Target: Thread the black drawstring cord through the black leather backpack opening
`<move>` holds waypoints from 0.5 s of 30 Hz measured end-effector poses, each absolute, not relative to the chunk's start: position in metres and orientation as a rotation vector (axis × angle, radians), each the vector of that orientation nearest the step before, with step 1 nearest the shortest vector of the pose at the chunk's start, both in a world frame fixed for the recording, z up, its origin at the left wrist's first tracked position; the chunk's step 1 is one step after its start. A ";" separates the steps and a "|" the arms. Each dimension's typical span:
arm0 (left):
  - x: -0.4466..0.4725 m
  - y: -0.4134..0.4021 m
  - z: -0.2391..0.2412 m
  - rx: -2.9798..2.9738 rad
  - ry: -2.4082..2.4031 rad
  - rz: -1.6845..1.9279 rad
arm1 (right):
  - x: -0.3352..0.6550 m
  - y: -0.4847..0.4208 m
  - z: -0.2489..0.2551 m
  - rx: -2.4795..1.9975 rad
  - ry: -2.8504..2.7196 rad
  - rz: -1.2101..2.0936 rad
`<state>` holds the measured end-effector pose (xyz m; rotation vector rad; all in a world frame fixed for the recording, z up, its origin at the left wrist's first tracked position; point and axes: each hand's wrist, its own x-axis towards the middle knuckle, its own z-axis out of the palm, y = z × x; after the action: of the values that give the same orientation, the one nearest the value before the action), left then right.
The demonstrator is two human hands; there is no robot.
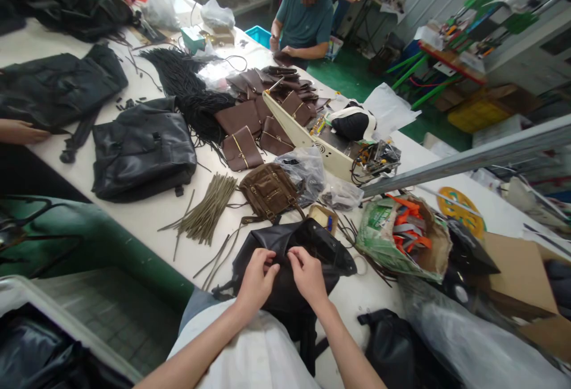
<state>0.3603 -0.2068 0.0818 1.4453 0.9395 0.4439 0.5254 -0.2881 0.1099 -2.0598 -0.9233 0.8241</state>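
A black leather bag (292, 252) lies at the near edge of the white table (147, 222), partly over my lap. My left hand (255, 281) and my right hand (307, 276) both rest on its near side. The fingers of each are curled and pinch the bag's leather close together near its middle. What sits between the fingertips is too small to make out. A brown leather bag (269, 191) lies just beyond the black one.
Olive cords (207, 210), a black backpack (143, 148), brown flaps (250, 127) and black cord bundles (187, 88) lie further up the table. A sack of orange straps (404, 231) sits right. Another person (306, 17) works at the far end; someone's hand (20, 133) rests left.
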 end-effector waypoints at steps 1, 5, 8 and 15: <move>0.362 -0.207 0.081 1.433 0.940 0.448 | 0.527 -0.287 0.108 -2.062 -0.890 0.859; 0.366 -0.209 0.080 1.364 0.965 0.480 | 0.532 -0.284 0.101 -2.036 -0.833 0.968; 0.365 -0.211 0.080 1.324 0.970 0.482 | 0.533 -0.283 0.096 -2.001 -0.808 1.026; 0.362 -0.212 0.080 1.317 0.954 0.496 | 0.526 -0.282 0.086 -1.986 -0.776 1.036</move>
<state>0.3617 -0.2118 0.0796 1.3171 0.9540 0.4956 0.5255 -0.2818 0.0861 -1.9862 -0.7756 1.0359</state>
